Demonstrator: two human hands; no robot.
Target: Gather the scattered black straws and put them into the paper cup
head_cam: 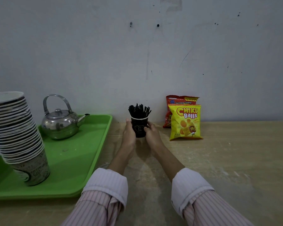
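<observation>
A black paper cup (139, 128) with a white rim stands upright on the wooden table near the wall. A bundle of several black straws (139, 111) sticks up out of it. My left hand (129, 132) wraps the cup's left side and my right hand (151, 132) wraps its right side, both arms stretched forward. I see no loose straws on the table.
A green tray (75, 154) at the left carries a steel kettle (60, 123) and a leaning stack of paper cups (18, 136). Two snack bags, a yellow one (185, 122) in front of a red one (180, 100), stand right of the cup against the wall.
</observation>
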